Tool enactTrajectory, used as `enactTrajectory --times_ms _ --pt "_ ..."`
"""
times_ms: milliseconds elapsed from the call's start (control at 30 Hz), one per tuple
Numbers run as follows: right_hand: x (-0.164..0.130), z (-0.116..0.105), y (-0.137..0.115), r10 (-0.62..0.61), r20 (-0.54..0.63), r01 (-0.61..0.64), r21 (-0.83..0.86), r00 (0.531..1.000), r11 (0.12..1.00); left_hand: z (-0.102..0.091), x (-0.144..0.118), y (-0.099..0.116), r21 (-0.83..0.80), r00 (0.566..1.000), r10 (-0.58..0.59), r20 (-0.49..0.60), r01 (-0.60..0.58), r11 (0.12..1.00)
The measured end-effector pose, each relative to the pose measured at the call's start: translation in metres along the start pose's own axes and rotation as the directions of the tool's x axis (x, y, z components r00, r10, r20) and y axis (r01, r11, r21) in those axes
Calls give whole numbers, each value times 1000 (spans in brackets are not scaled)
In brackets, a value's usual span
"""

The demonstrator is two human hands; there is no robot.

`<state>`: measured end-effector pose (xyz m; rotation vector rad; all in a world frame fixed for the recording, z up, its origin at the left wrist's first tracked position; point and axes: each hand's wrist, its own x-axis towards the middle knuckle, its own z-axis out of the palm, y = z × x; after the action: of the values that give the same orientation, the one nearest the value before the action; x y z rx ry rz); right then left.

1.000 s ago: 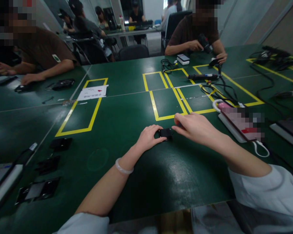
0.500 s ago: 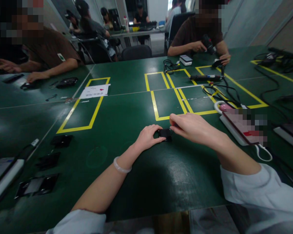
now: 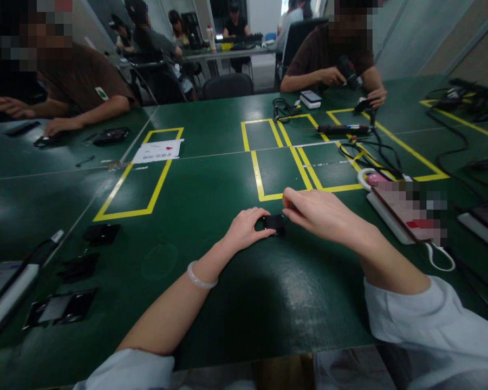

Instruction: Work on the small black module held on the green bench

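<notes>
A small black rectangular part point(image 3: 274, 222) lies on the green table point(image 3: 211, 271) in front of me. My left hand point(image 3: 247, 229) curls round its left end, thumb and fingers gripping it. My right hand point(image 3: 319, 212) comes in from the right, fingers pinched together just above the part's far right corner. Whether something small sits in that pinch is hidden. A pale bangle circles my left wrist.
Yellow tape boxes point(image 3: 282, 168) lie just beyond my hands. Black flat parts point(image 3: 101, 234) and a tray point(image 3: 59, 310) sit at left. A white device with a cord point(image 3: 406, 214) lies at right. Cables and a screwdriver point(image 3: 341, 129) lie farther back. Other people work across the table.
My right hand has slid a little left, closer over the black part. My left hand keeps its grip. The view shifted slightly.
</notes>
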<state>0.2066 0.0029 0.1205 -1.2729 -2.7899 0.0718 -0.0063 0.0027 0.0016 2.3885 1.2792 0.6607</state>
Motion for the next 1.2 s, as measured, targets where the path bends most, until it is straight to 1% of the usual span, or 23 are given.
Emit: enactTrajectory --times_ms 200,500,700,833,933,1100,1200 --pt "1 4 1 39 -11 -39 -10 999 999 0 0 0 6 1000 -8 7 8 1000" --pt "0 3 1 30 -15 -29 58 999 998 0 -1 -1 16 1000 -8 7 8 1000" --pt "1 5 3 64 1 -64 10 998 998 0 -1 -2 9 1000 -7 10 7 1000" --pt "0 4 3 49 18 -49 38 999 998 0 0 -1 -2 1000 -7 13 7 1000" --pt "0 3 3 39 9 -40 59 999 997 0 0 -2 0 1000 -12 14 12 1000" --pt "0 4 2 47 20 -47 2 999 999 1 0 -1 3 1000 -16 13 16 1000" --pt "-1 4 2 29 14 -29 17 999 999 0 0 -1 2 1000 -11 14 11 1000"
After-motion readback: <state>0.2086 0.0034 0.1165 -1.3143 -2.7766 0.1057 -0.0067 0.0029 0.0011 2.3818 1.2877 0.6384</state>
